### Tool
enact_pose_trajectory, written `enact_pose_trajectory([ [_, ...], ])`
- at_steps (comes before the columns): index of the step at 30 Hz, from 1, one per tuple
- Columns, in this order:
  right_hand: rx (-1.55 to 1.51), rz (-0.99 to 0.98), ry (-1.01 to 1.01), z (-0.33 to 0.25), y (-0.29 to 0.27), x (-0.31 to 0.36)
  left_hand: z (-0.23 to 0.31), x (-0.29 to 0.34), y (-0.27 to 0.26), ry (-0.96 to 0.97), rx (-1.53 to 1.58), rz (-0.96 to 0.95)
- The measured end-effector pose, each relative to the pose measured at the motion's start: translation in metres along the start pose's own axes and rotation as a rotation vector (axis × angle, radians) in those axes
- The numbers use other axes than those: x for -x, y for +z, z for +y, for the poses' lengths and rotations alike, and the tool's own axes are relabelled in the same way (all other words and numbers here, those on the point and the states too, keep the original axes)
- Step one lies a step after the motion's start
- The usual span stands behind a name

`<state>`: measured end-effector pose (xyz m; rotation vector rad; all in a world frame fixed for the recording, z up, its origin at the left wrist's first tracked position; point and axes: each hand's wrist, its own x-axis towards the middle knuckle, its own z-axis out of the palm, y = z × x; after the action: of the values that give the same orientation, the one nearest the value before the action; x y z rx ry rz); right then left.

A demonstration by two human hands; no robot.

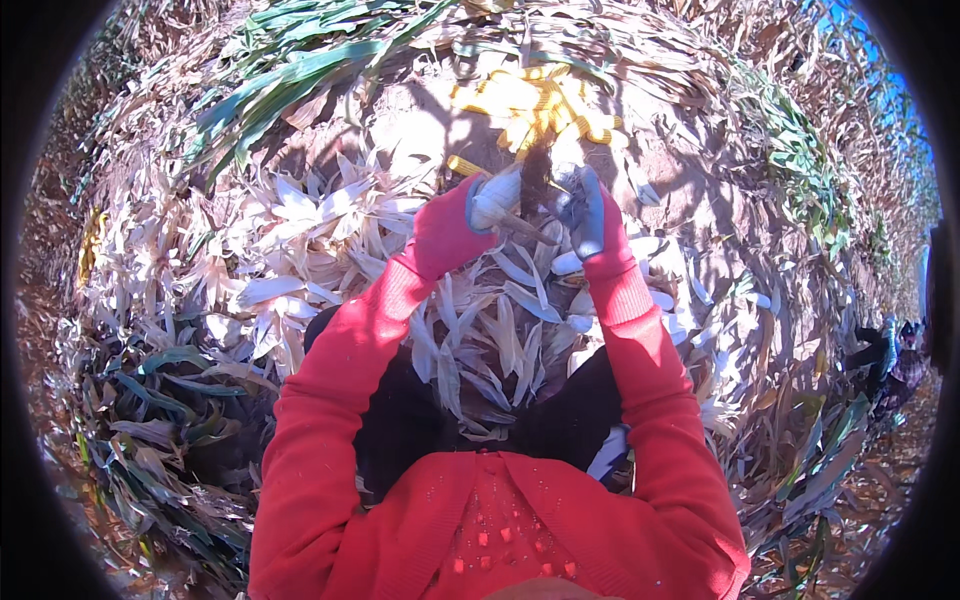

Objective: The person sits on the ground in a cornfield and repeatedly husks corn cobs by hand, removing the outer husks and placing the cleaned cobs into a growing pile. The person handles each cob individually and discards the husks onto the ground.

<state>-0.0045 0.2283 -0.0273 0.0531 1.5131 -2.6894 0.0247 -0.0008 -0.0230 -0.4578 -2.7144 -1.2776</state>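
Observation:
Out in front of me, both gloved hands are raised close together over the husk litter. My left hand (477, 212) is closed around an ear of corn (498, 197) in pale, dry husk. Dark brown corn silk (537, 178) shows in the gap between the hands. My right hand (590, 215), in a grey-blue glove, has its fingers bent in at the silk end, closed on the husk there. Its fingertips are partly hidden in shadow. Just beyond the hands lies a pile of bare yellow corn cobs (555, 105), with one cob (465, 166) apart at its left.
Stripped pale husks (300, 215) are heaped on the left and between my dark-trousered knees (400, 420). Green corn leaves (300, 75) lie at the far left. Dry stalks surround the spot. Dark items (890, 360), too small to make out, sit at the right edge.

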Motion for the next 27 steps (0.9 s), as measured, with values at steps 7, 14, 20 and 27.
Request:
enact_pose_trajectory([
  [7,0.053,0.319,0.121,0.070,-0.010,0.061,-0.047,0.004,-0.001,0.116,-0.692,0.095],
  [14,0.225,0.147,-0.096,0.019,0.002,0.052,-0.020,0.017,0.000,0.226,-0.424,0.133],
  [20,0.262,0.058,-0.045,0.029,0.011,0.053,-0.001,0.019,0.015,0.226,-0.571,0.002],
  [27,0.280,0.146,-0.119,0.035,-0.004,0.049,0.001,0.024,0.041,0.212,-0.527,0.044],
])
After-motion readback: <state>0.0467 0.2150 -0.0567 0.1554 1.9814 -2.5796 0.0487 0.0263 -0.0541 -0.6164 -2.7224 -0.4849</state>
